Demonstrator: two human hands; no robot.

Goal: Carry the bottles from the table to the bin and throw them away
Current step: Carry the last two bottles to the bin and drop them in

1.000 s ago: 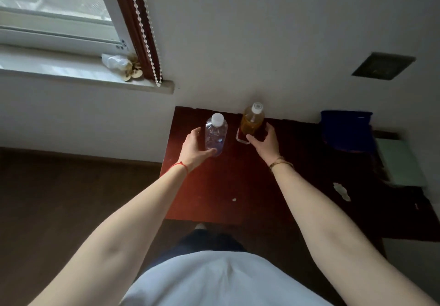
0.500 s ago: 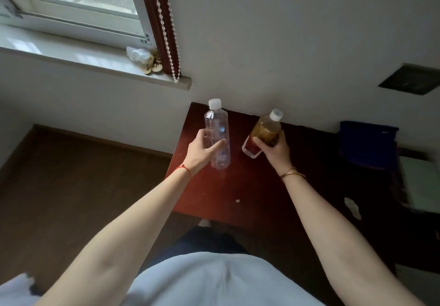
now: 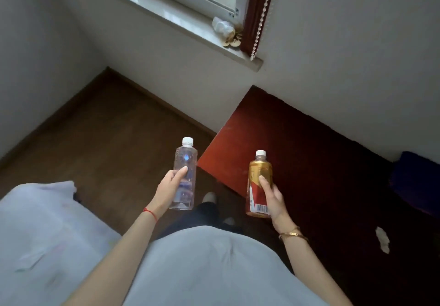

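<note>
your left hand (image 3: 170, 187) has its grip around the clear bottle (image 3: 184, 174). your right hand (image 3: 273, 198) grips the amber bottle (image 3: 258, 182). the surface (image 3: 297, 151) lies at two o'clock.

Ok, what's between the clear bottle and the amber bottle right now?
In the head view nothing is held between the clear bottle and the amber bottle. The gap shows only brown floor, the red table's corner and a shoe below.

Open brown floor (image 3: 102, 143) from nine to eleven o'clock. Blocked at one to three by red table (image 3: 297, 153), at eight by white bedding (image 3: 47, 241).
</note>
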